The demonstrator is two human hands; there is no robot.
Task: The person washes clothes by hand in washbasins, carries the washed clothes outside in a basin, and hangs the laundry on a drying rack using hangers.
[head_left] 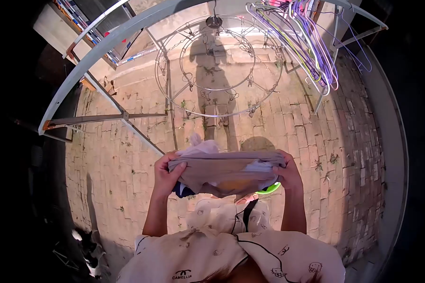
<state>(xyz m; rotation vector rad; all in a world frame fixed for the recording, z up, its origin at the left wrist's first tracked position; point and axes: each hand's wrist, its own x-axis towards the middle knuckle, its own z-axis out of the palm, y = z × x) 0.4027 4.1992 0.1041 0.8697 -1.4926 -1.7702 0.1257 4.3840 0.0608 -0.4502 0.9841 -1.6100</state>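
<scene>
A greyish-brown garment (212, 170) is stretched sideways between my two hands in front of my chest. My left hand (167, 174) grips its left top corner, thumb on the near side. Its right top corner is pinched in my right hand (289, 172). The garment looks like underpants, though its full shape is hidden by folds. Pale lilac cloth (200, 146) shows beyond its upper left edge. Below and behind it, dark blue cloth (184, 190) and a bright green rim (270, 188) peek out, mostly covered.
A round metal drying rack (217, 115) with clips hangs ahead. Several purple, white and yellow hangers (316, 56) hang at upper right. A grey metal frame (104, 40) arches over the brick paving (127, 174). A black-and-white animal (87, 250) is at lower left.
</scene>
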